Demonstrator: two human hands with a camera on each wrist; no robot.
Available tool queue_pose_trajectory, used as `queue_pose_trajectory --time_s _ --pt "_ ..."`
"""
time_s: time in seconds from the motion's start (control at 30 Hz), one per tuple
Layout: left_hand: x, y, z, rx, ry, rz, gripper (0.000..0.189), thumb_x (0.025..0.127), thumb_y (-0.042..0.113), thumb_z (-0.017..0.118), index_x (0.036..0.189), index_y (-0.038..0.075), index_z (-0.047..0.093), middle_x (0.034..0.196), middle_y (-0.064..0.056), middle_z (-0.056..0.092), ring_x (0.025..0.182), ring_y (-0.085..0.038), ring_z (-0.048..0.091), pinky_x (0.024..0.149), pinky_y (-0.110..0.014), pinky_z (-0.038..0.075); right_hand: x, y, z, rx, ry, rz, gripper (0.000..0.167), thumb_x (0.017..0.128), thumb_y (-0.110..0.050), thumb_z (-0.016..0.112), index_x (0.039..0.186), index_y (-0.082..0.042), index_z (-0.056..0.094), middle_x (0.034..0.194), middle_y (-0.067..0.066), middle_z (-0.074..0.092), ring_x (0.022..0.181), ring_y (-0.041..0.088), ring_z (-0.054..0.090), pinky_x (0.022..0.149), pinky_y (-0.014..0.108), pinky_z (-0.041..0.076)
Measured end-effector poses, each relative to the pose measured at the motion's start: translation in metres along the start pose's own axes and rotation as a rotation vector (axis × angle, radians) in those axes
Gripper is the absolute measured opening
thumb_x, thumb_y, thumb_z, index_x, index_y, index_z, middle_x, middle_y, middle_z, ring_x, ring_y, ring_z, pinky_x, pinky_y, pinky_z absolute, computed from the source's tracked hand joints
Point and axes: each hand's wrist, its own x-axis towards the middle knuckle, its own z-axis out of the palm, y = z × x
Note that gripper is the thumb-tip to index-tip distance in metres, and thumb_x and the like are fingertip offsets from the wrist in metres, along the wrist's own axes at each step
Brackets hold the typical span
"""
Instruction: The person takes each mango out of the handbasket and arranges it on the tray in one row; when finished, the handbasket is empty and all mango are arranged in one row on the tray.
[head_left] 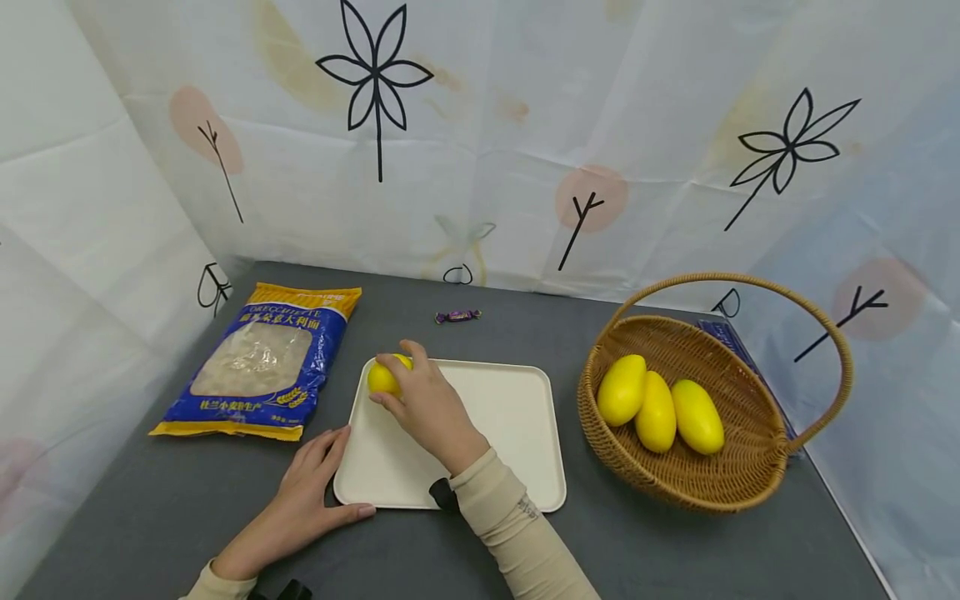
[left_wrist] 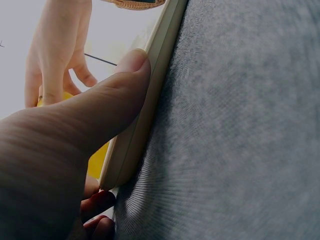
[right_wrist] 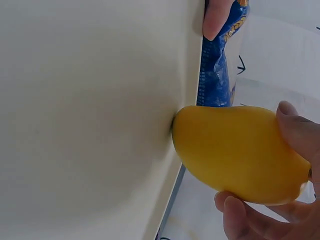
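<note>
A yellow mango [head_left: 382,380] is in my right hand [head_left: 437,410], gripped between the thumb and fingers over the far left corner of a cream rectangular tray [head_left: 517,425]. In the right wrist view the mango [right_wrist: 235,152] stands nearly on end, its lower tip at or just above the tray surface. My left hand [head_left: 303,492] rests at the tray's near left corner. Its thumb lies along the front edge and the other fingers reach along the left side, as the left wrist view also shows the thumb [left_wrist: 112,95] against the rim.
On the right, a wicker basket [head_left: 738,492] with a tall handle holds three mangoes [head_left: 657,412]. A blue and yellow pasta bag [head_left: 258,362] lies left of the tray. Behind the tray is a purple wrapped candy [head_left: 458,317]. A dark blue item [head_left: 723,335] is partly hidden behind the basket.
</note>
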Motion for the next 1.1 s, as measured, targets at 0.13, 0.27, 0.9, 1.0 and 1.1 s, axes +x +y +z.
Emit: queue_pose_trajectory --time_s 0.13,0.27,0.9,1.0,1.1 --pt "-0.001 -0.001 0.001 -0.005 0.002 0.004 0.11 0.07 0.061 0.075 0.151 0.005 0.027 0.144 -0.025 0.033 0.132 -0.046 0.024 0.099 -0.068 0.025 -0.007 -0.004 0.004 -0.025 -0.01 -0.017 0.051 0.091 -0.042 0.061 0.136 -0.02 0.049 0.14 0.016 0.041 0.105 0.024 0.063 0.084 0.031 0.056" --pt "-0.003 -0.003 0.003 -0.007 0.002 0.01 0.109 0.07 0.06 0.075 0.151 0.004 0.027 0.144 -0.025 0.033 0.132 -0.046 0.024 0.099 -0.068 0.025 -0.018 -0.011 0.009 -0.07 -0.035 -0.062 0.052 0.091 -0.039 0.063 0.135 -0.016 0.046 0.136 0.016 0.043 0.093 0.021 0.065 0.082 0.026 0.055" --pt "-0.001 -0.003 0.001 -0.022 0.036 0.053 0.108 0.07 0.055 0.078 0.149 -0.002 0.029 0.142 -0.023 0.035 0.131 -0.044 0.026 0.098 -0.067 0.026 -0.048 -0.033 0.021 -0.199 -0.067 -0.091 0.059 0.089 -0.033 0.067 0.137 -0.008 0.043 0.14 0.019 0.038 0.077 0.016 0.064 0.066 0.018 0.055" --pt "-0.001 -0.003 0.001 -0.013 0.049 0.069 0.109 0.069 0.053 0.08 0.148 -0.002 0.029 0.142 -0.024 0.036 0.13 -0.044 0.027 0.097 -0.067 0.027 -0.051 -0.032 0.021 -0.23 -0.028 -0.078 0.066 0.087 -0.038 0.07 0.137 -0.005 0.043 0.137 0.017 0.04 0.08 0.016 0.063 0.068 0.019 0.055" --pt "-0.001 -0.002 0.0 -0.005 0.05 0.071 0.11 0.068 0.053 0.081 0.148 -0.002 0.03 0.142 -0.023 0.036 0.129 -0.044 0.027 0.097 -0.067 0.028 -0.052 -0.031 0.023 -0.212 -0.013 -0.066 0.067 0.086 -0.039 0.071 0.137 -0.005 0.043 0.136 0.016 0.039 0.084 0.017 0.063 0.071 0.02 0.055"
